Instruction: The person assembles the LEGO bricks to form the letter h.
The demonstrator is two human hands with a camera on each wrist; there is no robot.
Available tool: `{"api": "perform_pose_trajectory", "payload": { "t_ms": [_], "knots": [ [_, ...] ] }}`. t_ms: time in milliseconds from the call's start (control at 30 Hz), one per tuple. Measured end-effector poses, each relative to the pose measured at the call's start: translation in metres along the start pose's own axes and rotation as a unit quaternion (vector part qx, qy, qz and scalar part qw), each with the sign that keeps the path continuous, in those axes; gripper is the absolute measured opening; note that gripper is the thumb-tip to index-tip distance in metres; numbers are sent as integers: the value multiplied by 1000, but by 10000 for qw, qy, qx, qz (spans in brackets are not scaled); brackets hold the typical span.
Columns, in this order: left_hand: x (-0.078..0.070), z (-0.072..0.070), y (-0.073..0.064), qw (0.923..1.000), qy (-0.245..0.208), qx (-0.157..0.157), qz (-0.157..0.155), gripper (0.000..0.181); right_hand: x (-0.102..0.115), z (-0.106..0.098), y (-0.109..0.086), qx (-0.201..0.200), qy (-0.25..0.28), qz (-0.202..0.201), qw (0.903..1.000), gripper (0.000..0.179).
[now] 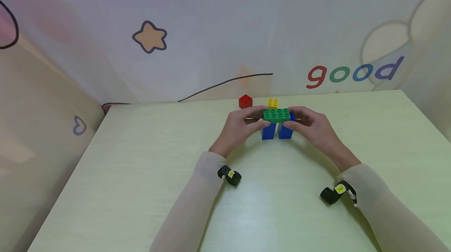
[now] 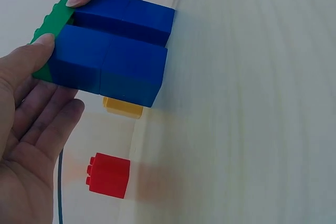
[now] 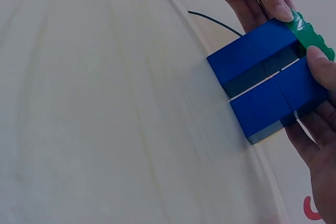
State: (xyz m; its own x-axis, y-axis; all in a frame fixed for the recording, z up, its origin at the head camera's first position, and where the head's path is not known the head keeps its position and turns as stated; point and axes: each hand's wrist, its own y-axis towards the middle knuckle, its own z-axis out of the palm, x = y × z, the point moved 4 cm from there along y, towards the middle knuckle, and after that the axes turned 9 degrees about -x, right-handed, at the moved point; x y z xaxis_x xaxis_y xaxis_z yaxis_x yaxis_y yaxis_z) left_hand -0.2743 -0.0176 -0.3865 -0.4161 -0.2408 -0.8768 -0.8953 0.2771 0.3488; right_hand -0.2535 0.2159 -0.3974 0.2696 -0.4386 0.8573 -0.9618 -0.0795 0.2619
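Observation:
A green building brick with studs on top lies across two side-by-side columns of stacked blue building bricks, with a narrow gap between the columns. My left hand grips the left end of this block assembly, its thumb at the green brick and its other fingers behind. On the opposite end, my right hand holds the green brick and the upper blue part between thumb and fingers. The studs face up and the assembly is upright. Whether the columns' lower ends touch the table cannot be told.
Behind the assembly are a red building brick and a yellow building brick, near the back edge of the pale table. A printed wall covering rises right behind that edge. Each wrist carries a small black camera.

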Motion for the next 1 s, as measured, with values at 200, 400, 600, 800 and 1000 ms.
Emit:
{"api": "perform_pose_trajectory", "payload": {
  "t_ms": [200,400,600,800,1000],
  "knots": [
    [-1,0,0,9999,-47,-6,-109,46,-1,0,1,123,-26,-107,9999,50],
    [-1,-2,1,9998,-47,2,-215,49,1,-1,2,157,-136,-143,9997,52],
    [0,-8,2,9989,-317,-149,-310,47,2,-1,2,141,-181,-65,9997,53],
    [2,-19,7,9966,-270,-683,-379,40,0,-1,2,145,-172,73,9997,56],
    [7,-27,16,9935,-281,-1055,-330,36,1,-2,1,103,-96,27,9999,53]
  ]
}}
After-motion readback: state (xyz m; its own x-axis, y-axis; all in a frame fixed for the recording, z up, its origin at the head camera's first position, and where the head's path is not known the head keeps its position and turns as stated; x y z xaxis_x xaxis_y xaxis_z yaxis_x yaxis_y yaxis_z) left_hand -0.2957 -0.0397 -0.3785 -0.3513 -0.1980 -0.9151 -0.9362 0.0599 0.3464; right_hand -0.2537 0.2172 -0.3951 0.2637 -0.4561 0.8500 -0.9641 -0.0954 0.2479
